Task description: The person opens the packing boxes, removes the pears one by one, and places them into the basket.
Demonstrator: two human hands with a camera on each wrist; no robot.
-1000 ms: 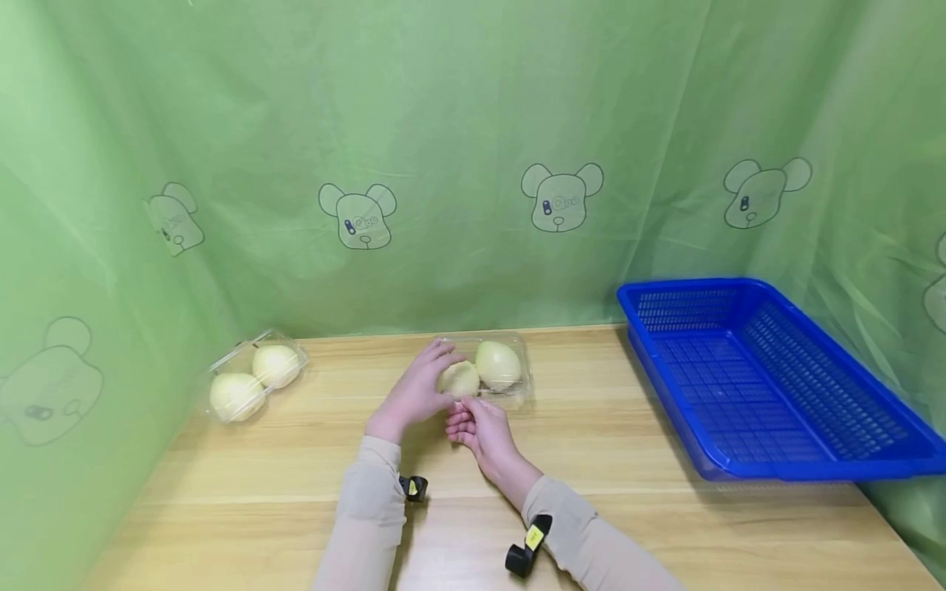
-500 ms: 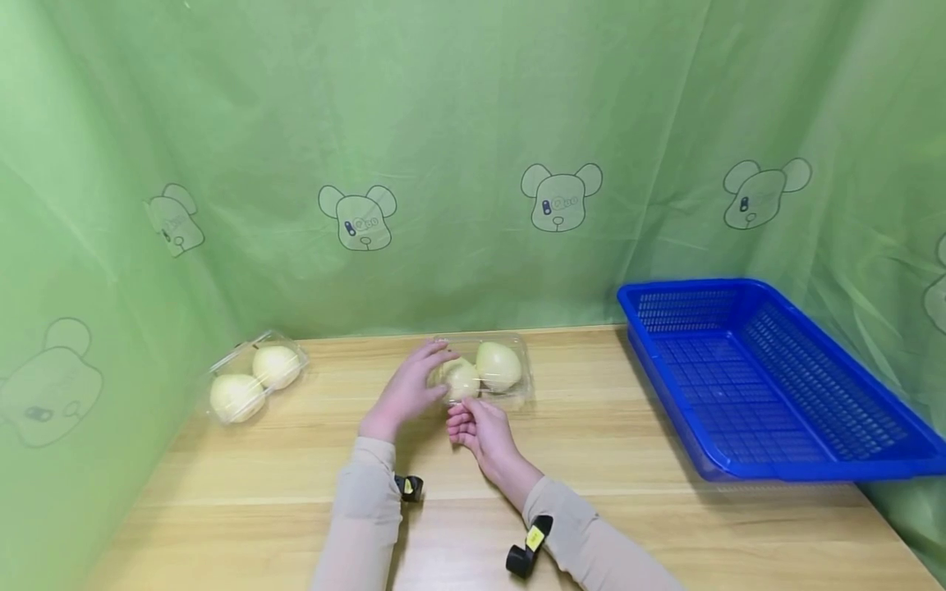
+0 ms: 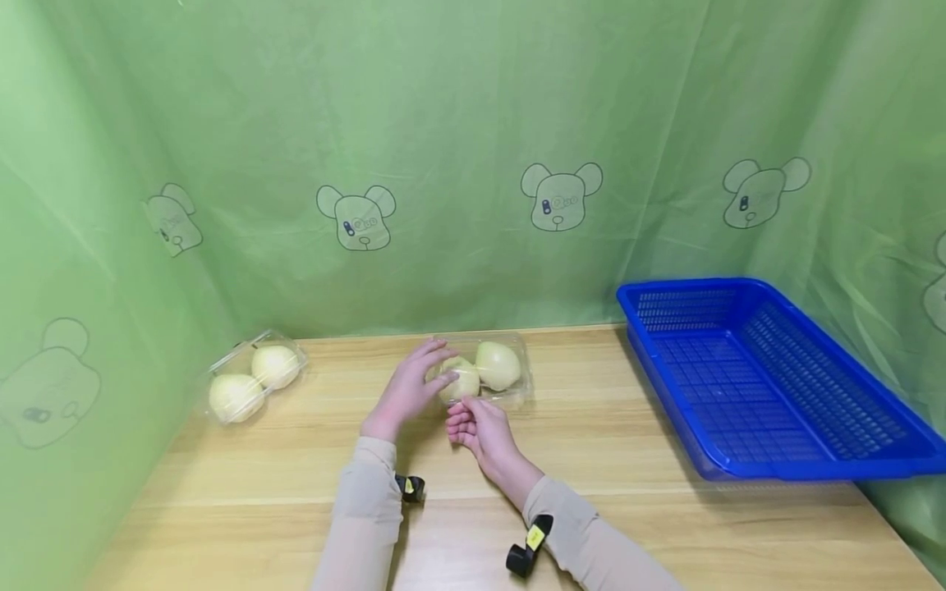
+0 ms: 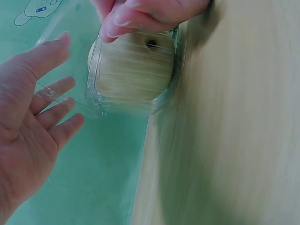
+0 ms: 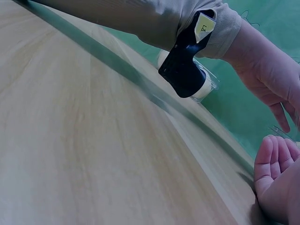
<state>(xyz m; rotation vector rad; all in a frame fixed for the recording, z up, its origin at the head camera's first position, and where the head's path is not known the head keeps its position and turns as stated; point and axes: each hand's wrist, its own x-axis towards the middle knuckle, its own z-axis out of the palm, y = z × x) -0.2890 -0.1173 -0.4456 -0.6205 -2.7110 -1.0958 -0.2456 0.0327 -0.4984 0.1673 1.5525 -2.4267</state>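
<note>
A clear plastic clamshell box [image 3: 523, 392] holding two pale yellow pears [image 3: 498, 366] lies near the table's back edge. At its left end my left hand [image 3: 408, 389] is spread, its fingers reaching over the box beside the nearer pear. In the left wrist view a thin sheet of clear lid [image 4: 56, 98] slants up by those fingers, apart from the box's lower part. My right hand [image 3: 484, 431] pinches the box's front rim between thumb and forefinger, the other fingers curled underneath. The right wrist view catches only part of both hands.
A second clear clamshell box [image 3: 222, 361] with two pears stands at the back left, against the green curtain [image 3: 458, 279]. On the right a large blue plastic basket [image 3: 668, 419] extends past the wooden table's [image 3: 296, 509] right edge. Each wrist carries a black camera [image 3: 521, 558].
My left hand has drawn slightly left, its thumb parting from my right fingertips. My right hand stays at the box's front rim, and the pears have barely moved.
</note>
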